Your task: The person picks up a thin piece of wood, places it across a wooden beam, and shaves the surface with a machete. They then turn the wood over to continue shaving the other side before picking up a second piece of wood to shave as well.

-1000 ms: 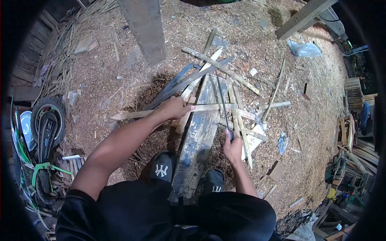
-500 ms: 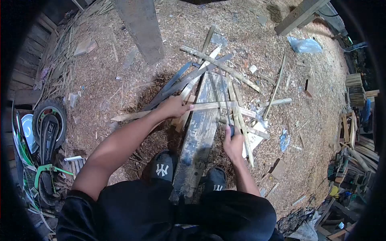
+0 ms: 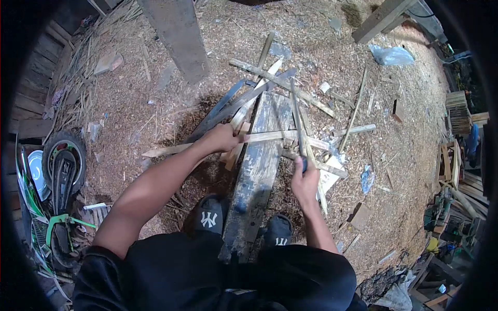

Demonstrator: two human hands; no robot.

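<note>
My left hand (image 3: 224, 139) is closed around a wooden stake (image 3: 270, 136) that lies across a worn plank (image 3: 258, 173). The stake's pointed end sticks out to the left of that hand. In my right hand (image 3: 306, 180), closed on its dark handle, is a long-bladed knife (image 3: 296, 111). Its narrow blade points away from me and crosses the stake near the plank's right edge. Beyond my left hand a hand saw (image 3: 228, 111) with a blue frame part leans near the plank, partly covered by sticks.
Several cut sticks (image 3: 282, 85) lie crossed around the plank's far end. Wood chips cover the ground. A post (image 3: 176, 39) stands ahead, a small wheel (image 3: 63, 160) with green parts at left, and piled wood (image 3: 469, 194) at right. My sandals (image 3: 210, 217) flank the plank.
The knife blade has swung right and is now sharper in view, lying across the stake. My right hand has shifted slightly; my left hand keeps its hold on the stake.
</note>
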